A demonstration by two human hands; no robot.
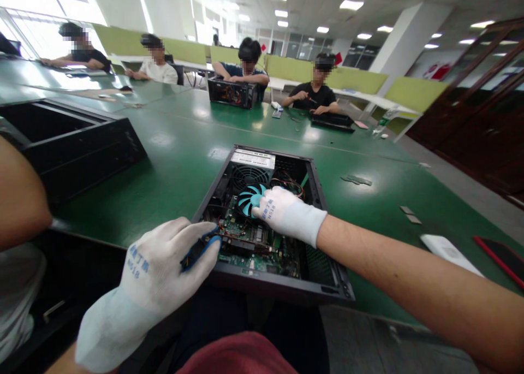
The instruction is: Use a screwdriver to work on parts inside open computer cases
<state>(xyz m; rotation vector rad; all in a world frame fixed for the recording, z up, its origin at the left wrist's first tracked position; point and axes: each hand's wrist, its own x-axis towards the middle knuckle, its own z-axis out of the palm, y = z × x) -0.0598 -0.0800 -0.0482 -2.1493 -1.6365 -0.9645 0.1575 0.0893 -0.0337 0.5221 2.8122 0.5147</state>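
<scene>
An open black computer case [319, 286] lies flat on the green table [176, 161] in front of me, its motherboard [245, 243] showing. My left hand [164, 265], in a white glove, is closed round a blue-and-black tool handle [198, 249] at the case's near left edge. My right hand [282, 210], also gloved, reaches into the case, its fingers curled on the blue fan [248, 198]. Red and black wires [289, 185] run beside that hand.
Another black case [73, 144] stands at the left, next to a person's bare arm [20, 199]. Several people sit at work across the table, one behind a case [231, 93]. Small plates [356, 180], a white object [444, 248] and a red-edged phone [499, 254] lie at right.
</scene>
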